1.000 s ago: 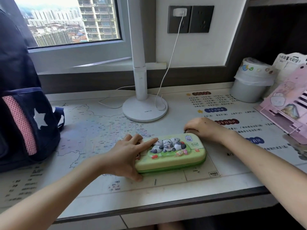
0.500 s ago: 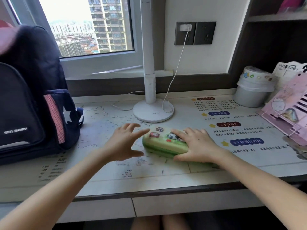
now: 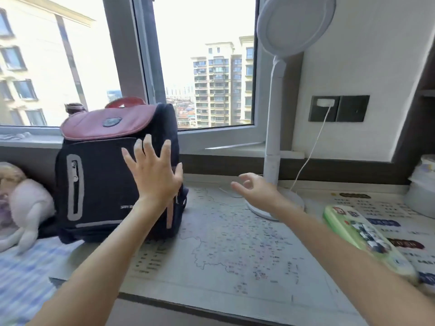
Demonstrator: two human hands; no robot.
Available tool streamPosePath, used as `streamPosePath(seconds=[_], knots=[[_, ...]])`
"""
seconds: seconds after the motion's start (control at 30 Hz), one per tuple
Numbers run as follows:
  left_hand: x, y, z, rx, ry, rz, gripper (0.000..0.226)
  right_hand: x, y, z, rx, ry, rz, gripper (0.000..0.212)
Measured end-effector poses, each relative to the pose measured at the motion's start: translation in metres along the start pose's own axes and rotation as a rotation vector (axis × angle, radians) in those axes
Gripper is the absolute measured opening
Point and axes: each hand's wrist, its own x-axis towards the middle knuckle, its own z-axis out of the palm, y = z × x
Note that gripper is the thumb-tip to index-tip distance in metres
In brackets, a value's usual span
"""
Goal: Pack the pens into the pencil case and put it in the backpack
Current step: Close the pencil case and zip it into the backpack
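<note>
At the far left lies one soft toy (image 3: 22, 203), pale pink and fluffy, on a blue checked cloth (image 3: 21, 285) in the lower left corner.

Next to it one backpack (image 3: 98, 180) stands upright on the table (image 3: 235, 252), left of the middle. It is dark blue cloth, boxy in shape, with a smooth dark red flap on top and grey strips on the front. Its flap is down.

The left hand (image 3: 155, 175) is open, with five fingers spread wide, right in front of the backpack's right side. I cannot tell if it touches the cloth.

The table top is flat and pale, with a map and small print on it.

The right hand (image 3: 256, 191) is in the air above the table, near the middle of the frame. Its fingers are loosely bent and it holds nothing.

Just behind it stands one white lamp (image 3: 274, 128) with a thin pole, a round flat head at the top and a round base. A thin white cable (image 3: 313, 151) runs up to two dark square sockets (image 3: 339, 108) on the wall.

One pencil case (image 3: 362, 236) lies on the table at the right of the frame, just beside the right forearm. It is green, long and rounded, with a panda picture on its lid. It looks blurry.

At the right edge sits one white round tub (image 3: 421, 198).
</note>
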Motion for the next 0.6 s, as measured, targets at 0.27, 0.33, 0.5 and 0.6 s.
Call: streamPosePath(seconds=[0.27, 0.33, 0.5, 0.6], knots=[[0.027, -0.074, 0.008, -0.115, -0.186, -0.364, 0.078, 0.089, -0.114, 0.066, 0.314, 0.057, -0.144, 0.060], [0.028, -0.084, 0.009, -0.159, -0.197, -0.348, 0.077, 0.116, -0.134, 0.067, 0.121, 0.226, -0.301, 0.054], [0.030, -0.095, 0.009, -0.285, -0.191, -0.298, 0.071, 0.170, -0.178, 0.056, -0.579, 0.165, -0.714, 0.049], [0.032, -0.103, 0.009, -0.304, -0.188, -0.280, 0.066, 0.182, -0.185, 0.049, -0.840, 0.077, -0.939, 0.037]])
